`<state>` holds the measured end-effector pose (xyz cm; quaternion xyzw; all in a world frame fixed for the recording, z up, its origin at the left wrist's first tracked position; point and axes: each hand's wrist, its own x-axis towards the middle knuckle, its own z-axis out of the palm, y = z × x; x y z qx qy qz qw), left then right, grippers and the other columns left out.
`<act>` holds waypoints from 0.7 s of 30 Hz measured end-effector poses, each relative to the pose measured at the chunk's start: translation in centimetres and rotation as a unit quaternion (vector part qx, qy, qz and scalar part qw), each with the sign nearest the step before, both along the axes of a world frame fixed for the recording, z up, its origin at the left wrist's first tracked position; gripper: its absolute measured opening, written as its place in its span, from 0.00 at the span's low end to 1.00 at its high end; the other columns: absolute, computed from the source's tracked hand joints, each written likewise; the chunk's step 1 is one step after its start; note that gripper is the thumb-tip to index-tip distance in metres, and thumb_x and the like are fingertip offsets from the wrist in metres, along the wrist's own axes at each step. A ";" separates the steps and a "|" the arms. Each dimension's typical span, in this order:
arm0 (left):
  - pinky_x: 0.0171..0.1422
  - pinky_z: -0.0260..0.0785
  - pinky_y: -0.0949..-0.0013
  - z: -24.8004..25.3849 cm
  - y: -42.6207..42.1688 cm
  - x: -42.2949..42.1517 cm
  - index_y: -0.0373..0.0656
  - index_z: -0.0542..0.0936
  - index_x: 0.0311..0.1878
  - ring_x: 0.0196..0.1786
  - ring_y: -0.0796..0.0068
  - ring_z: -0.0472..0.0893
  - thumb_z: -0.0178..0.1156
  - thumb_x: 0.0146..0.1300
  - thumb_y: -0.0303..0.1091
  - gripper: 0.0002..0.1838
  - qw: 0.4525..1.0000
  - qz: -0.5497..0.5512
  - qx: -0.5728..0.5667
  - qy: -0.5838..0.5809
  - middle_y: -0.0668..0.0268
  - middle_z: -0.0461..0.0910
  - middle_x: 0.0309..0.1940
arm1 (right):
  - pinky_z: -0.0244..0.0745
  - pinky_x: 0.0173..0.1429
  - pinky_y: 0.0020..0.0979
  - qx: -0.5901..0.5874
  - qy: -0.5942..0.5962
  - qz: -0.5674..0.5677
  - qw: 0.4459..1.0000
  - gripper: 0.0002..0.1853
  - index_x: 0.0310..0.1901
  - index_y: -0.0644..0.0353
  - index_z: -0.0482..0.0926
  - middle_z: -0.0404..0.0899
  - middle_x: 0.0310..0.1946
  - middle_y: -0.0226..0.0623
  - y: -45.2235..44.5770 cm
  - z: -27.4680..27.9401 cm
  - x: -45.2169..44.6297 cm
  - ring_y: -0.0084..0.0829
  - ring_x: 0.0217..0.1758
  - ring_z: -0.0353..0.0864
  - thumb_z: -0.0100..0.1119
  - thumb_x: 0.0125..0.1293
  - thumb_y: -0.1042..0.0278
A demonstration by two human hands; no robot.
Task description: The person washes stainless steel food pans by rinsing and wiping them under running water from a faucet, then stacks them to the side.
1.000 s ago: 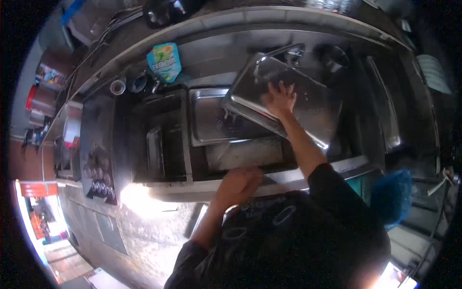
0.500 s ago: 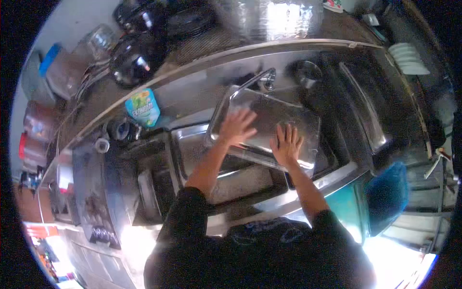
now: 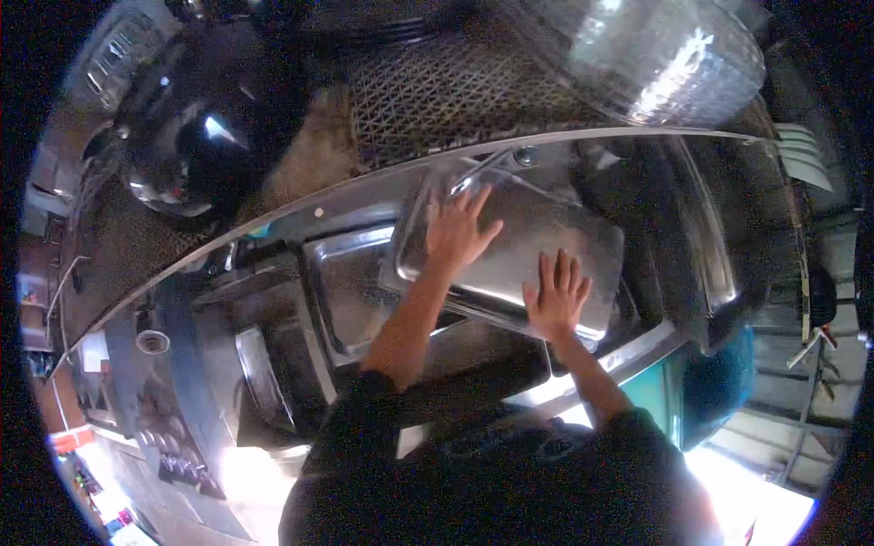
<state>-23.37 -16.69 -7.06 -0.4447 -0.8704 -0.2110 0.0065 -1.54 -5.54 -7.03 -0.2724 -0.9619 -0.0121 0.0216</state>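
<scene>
From my end I see a black shirt (image 3: pixel 482 496) with a faint, pale print (image 3: pixel 510 444) of rounded outlines, too blurred to read. Left and right of the print, black sleeves leave my forearms, left hand (image 3: pixel 460 235) and right hand (image 3: pixel 557 305) bare.

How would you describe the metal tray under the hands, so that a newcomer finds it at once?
Start from the long metal sink below the mesh shelf. Near its middle, look for the slanted tray. Unlike the neighbouring tray on its left, it has the left hand and right hand spread on it.

Head-worn view, looking forward and steeply down over sink (image 3: pixel 482 364).
</scene>
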 end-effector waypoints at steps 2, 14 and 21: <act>0.74 0.41 0.37 -0.2 1.5 0.6 0.55 0.61 0.72 0.73 0.51 0.57 0.47 0.63 0.66 0.39 0.994 0.096 0.003 0.048 0.53 0.57 0.72 | 0.33 0.72 0.66 -0.007 -0.004 0.001 1.000 0.36 0.73 0.44 0.52 0.43 0.75 0.45 0.2 -0.3 0.0 0.55 0.77 0.39 0.39 0.67 0.40; 0.63 0.63 0.39 -0.5 -5.6 -2.8 0.66 0.53 0.75 0.67 0.36 0.63 0.63 0.39 0.77 0.59 0.975 0.155 0.059 -0.146 0.41 0.62 0.65 | 0.33 0.68 0.73 -0.068 0.042 -0.018 0.997 0.33 0.72 0.43 0.56 0.47 0.74 0.47 -0.5 0.4 -7.9 0.56 0.77 0.36 0.44 0.67 0.42; 0.59 0.70 0.49 1.9 -5.3 -2.9 0.71 0.49 0.75 0.58 0.36 0.74 0.65 0.37 0.76 0.61 0.944 0.250 -0.051 -0.208 0.33 0.64 0.61 | 0.34 0.68 0.75 -0.043 0.065 0.081 0.994 0.28 0.68 0.39 0.63 0.50 0.74 0.42 -1.3 0.7 -18.0 0.56 0.77 0.40 0.43 0.68 0.42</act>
